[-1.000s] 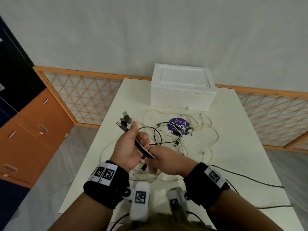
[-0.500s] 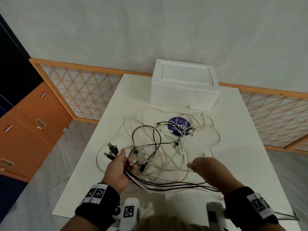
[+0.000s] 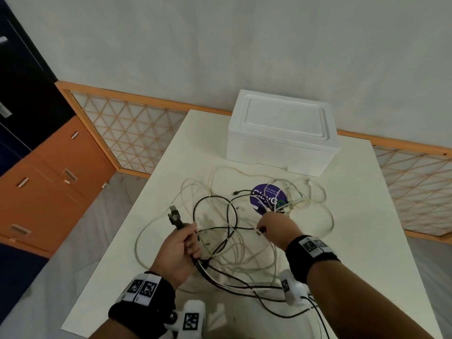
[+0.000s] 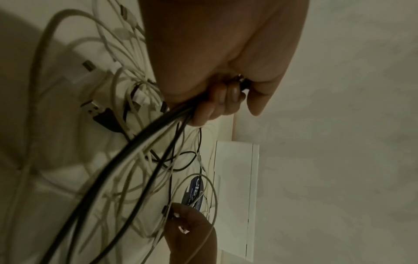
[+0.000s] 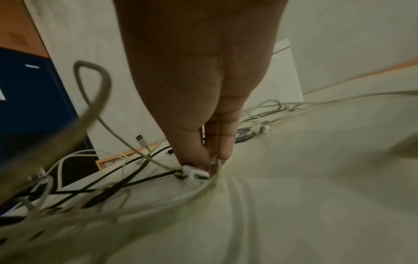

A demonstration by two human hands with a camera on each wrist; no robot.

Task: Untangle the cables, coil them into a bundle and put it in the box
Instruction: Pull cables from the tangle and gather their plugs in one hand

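A tangle of black and white cables (image 3: 234,231) lies spread over the middle of the white table (image 3: 367,241). My left hand (image 3: 186,241) grips a bundle of black and white cables (image 4: 144,142) above the table, their plug ends (image 3: 174,217) sticking up past the fist. My right hand (image 3: 266,228) reaches down into the tangle and pinches a white connector (image 5: 195,173) at the tabletop. The white foam box (image 3: 281,133) stands closed at the far end of the table.
A round purple sticker (image 3: 266,198) lies under the far cables near the box. An orange-framed lattice screen (image 3: 127,133) runs behind the table. Orange drawers (image 3: 49,192) stand at the left. Black cables (image 3: 281,311) trail off the near right edge.
My left hand has lifted its cable bundle higher and further from me. My right hand has moved forward from the near right side into the tangle and pinched a white connector.
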